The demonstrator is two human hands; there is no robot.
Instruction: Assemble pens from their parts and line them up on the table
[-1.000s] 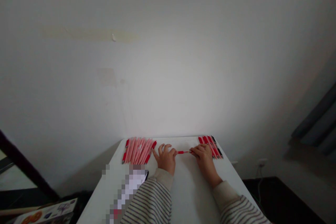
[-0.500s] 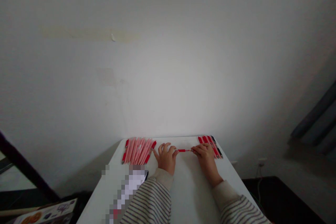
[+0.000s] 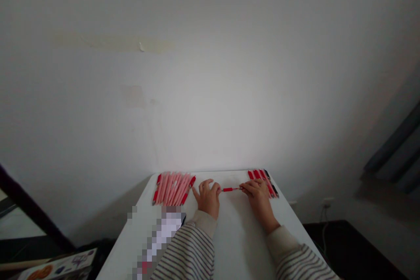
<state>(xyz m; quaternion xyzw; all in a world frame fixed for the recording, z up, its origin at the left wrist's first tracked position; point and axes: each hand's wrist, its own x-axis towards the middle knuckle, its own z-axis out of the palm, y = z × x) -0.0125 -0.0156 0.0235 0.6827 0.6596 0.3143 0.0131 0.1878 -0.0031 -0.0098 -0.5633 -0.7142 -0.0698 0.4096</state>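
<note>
Many pens [image 3: 173, 189] beside left hand [image 3: 208, 200]

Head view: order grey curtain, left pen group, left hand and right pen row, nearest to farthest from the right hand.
1. Right pen row: partly behind the right hand.
2. Left hand: left of the right hand.
3. Left pen group: left of the left hand.
4. Grey curtain: at the picture's far right.

Far: pale wall [image 3: 236, 74], yellowish strip mark [image 3: 108, 42] upper left, faint square patch [image 3: 133, 96] below it. Right: dark grey curtain [image 3: 398, 148] at the edge; lower down, wall socket [image 3: 328, 202] with pale cord [image 3: 324, 232] hanging below. Left: dark slanted bar [image 3: 33, 208]. Near left: box [image 3: 59, 267] with orange and purple print; pixelated flat item [image 3: 166, 229] on the white table [image 3: 232, 240].
</note>
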